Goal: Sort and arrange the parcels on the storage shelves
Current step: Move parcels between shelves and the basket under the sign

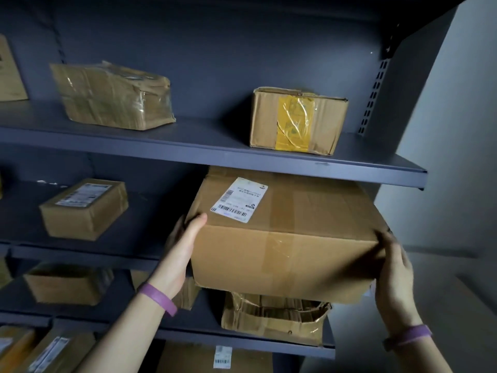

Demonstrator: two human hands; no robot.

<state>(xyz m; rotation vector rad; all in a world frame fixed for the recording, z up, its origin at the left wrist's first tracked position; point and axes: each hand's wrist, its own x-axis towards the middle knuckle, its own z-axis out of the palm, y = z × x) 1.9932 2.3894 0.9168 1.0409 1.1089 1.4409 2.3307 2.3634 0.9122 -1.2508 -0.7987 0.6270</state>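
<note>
A large brown cardboard box (282, 238) with a white shipping label on top sits part way into the second shelf level of the dark grey shelves (215, 154), its front end sticking out past the shelf edge. My left hand (185, 243) holds its left side, thumb over the top edge. My right hand (395, 273) grips its right front corner. Both wrists wear purple bands.
The upper shelf holds a taped parcel (113, 95) at left and a box with yellow tape (295, 122) at right. A small labelled box (83, 208) sits left of the big one. Crumpled parcels (271, 316) lie below. A pale wall (443, 157) stands at right.
</note>
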